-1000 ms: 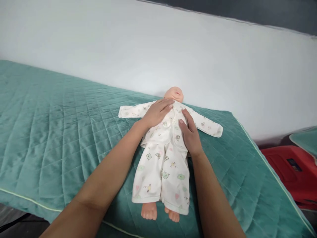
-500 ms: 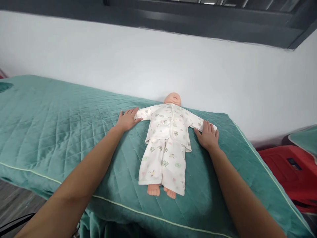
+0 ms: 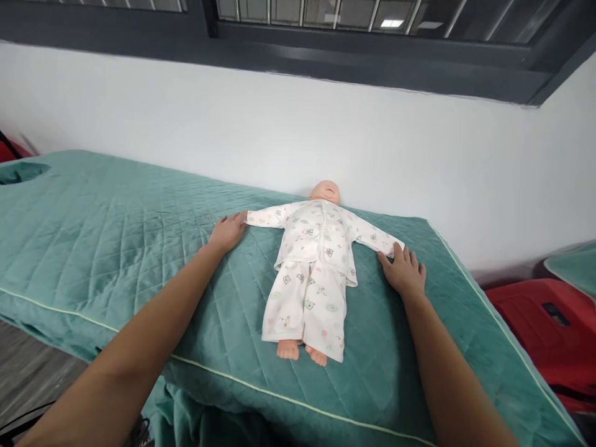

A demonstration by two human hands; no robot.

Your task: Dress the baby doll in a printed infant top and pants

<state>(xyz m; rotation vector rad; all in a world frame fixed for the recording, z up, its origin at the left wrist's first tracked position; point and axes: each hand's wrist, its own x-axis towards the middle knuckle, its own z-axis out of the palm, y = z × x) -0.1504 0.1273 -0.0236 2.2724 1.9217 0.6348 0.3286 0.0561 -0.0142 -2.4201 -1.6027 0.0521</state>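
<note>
A baby doll (image 3: 325,191) lies on its back on a green quilted bed cover (image 3: 139,248), arms stretched out to both sides. It wears a white patterned jacket (image 3: 313,233) and matching trousers (image 3: 302,304), with its bare feet (image 3: 288,350) showing below the hems. My left hand (image 3: 228,232) rests flat at the end of the sleeve on the left, fingertips touching the cuff. At the other cuff, my right hand (image 3: 404,270) lies with fingers apart, its index fingertip on the sleeve's end. Both doll hands are hidden.
Behind the bed rises a white wall (image 3: 209,124) under a dark window frame (image 3: 354,56) with bars. A red plastic object (image 3: 535,323) stands beyond the bed's right edge. The cover has a dark hollow (image 3: 21,172) at the far left.
Both hands have slid outward along the sleeves to the cuffs, uncovering more of each sleeve. My view has tilted up slightly, showing more of the window.
</note>
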